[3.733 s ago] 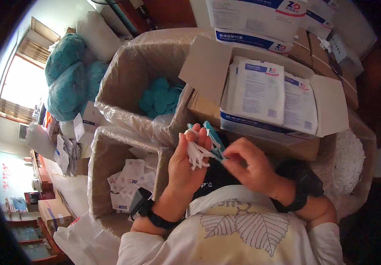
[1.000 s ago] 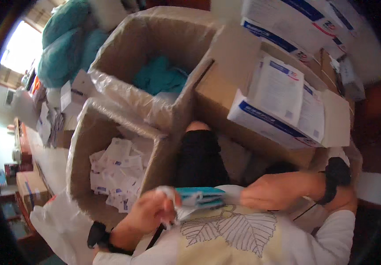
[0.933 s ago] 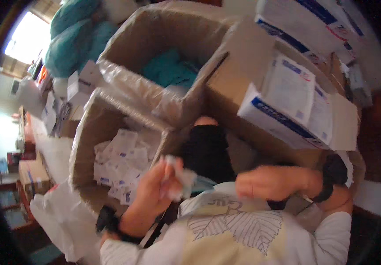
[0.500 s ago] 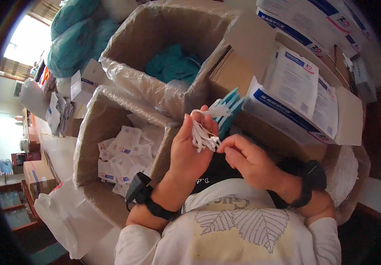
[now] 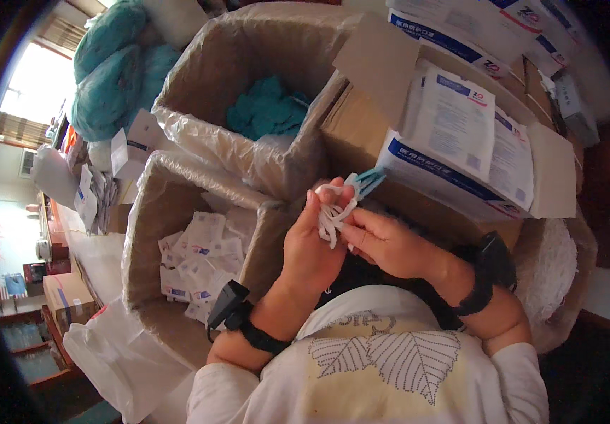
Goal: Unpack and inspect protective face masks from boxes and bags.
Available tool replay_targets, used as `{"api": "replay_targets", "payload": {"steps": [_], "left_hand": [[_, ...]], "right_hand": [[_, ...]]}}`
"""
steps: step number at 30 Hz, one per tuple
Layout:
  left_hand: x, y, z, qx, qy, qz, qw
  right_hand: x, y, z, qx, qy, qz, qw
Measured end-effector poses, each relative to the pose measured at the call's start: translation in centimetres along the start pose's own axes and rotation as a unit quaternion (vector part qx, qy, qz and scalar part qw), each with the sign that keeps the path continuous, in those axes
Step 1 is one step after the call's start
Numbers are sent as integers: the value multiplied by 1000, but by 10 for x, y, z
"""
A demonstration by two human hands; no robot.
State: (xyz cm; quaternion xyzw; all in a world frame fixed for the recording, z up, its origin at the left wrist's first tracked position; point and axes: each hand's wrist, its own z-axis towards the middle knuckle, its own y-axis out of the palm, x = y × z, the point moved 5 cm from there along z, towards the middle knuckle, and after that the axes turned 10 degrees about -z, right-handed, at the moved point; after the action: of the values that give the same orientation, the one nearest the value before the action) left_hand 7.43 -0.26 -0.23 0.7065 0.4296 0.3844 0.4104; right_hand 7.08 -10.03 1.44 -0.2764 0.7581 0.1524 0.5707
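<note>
While the left hand point(image 5: 312, 247) grips a small white-and-teal bundle point(image 5: 340, 205) of strings and fabric, the right hand point(image 5: 382, 244) pinches its lower end with closed fingertips. Both hover above the lined cardboard box point(image 5: 142, 233) of white sachets point(image 5: 199, 261), near the box of teal cloth point(image 5: 266, 109).

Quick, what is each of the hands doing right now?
Left hand: closed on a white and teal mask, gripping its white ear loops.
Right hand: fingers pinching the same mask's loops.
</note>
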Motion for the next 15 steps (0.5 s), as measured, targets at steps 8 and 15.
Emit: {"api": "replay_targets", "payload": {"steps": [8, 15], "left_hand": [[-7, -15, 4, 32, 18, 78, 996], [-11, -23, 4, 44, 26, 27, 998]], "right_hand": [[-1, 11, 1, 64, -110, -49, 991], [11, 11, 0, 70, -40, -10, 997]]}}
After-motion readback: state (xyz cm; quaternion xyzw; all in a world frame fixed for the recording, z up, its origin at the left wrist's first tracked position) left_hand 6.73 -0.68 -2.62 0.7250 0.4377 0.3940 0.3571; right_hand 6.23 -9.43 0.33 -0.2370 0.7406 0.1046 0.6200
